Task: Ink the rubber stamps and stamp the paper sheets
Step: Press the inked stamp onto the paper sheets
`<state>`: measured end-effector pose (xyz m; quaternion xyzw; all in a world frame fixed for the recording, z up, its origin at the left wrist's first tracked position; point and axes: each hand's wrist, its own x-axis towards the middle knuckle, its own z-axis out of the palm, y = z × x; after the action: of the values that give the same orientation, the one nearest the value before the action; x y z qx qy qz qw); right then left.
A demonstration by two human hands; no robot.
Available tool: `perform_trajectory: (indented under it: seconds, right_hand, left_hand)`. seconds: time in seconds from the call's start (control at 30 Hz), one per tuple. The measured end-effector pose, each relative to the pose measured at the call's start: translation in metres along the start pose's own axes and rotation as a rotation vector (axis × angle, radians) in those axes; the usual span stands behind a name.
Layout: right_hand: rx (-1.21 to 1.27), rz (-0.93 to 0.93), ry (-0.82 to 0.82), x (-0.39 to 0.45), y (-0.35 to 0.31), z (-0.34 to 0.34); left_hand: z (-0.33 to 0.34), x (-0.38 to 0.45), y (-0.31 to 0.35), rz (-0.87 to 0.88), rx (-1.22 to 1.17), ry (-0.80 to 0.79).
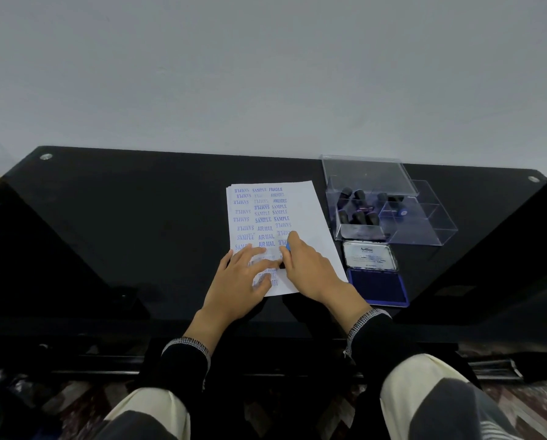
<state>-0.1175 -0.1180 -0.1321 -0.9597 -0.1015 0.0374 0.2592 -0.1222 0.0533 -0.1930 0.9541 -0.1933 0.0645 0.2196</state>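
Lying under both hands: paper

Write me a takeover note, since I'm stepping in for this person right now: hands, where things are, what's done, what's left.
Left hand: fingers flat on the paper sheets, holding them down.
Right hand: grips a stamp pressed on the sheet's lower middle.
Ink pad: open, right of the sheets, lid up.
Clear box: behind the pad, lid raised, more stamps inside.
Done: top sheet carries rows of SAMPLE, AIR MAIL, AMENDED, FRAGILE prints.
Left: its right margin is blank; sheets underneath can't be judged.
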Motion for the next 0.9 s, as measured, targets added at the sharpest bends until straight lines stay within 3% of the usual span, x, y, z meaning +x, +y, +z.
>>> perform_trajectory:
  seconds: [0.3,0.37,0.5,0.63,0.9]
  right_hand:
    - [0.074,0.031,0.048,-0.006,0.004,0.002]
    - [0.276,0.131,0.144,-0.006,0.01,0.0]
    - [0.844,0.399,0.5,-0.007,0.026,-0.008]
    - [1.237,0.488,0.69,-0.017,0.039,-0.015]
    - [1.113,0.491,0.71,-0.019,0.045,0.003]
  left_hand:
    - [-0.008,0.001,0.004,-0.057,-0.1,0.019]
    - [-0.01,0.0,0.004,-0.059,-0.115,0.03]
    - [-0.012,0.0,0.005,-0.074,-0.135,0.034]
    - [-0.015,-0.001,0.008,-0.082,-0.148,0.04]
    - [-0.016,-0.001,0.008,-0.078,-0.162,0.035]
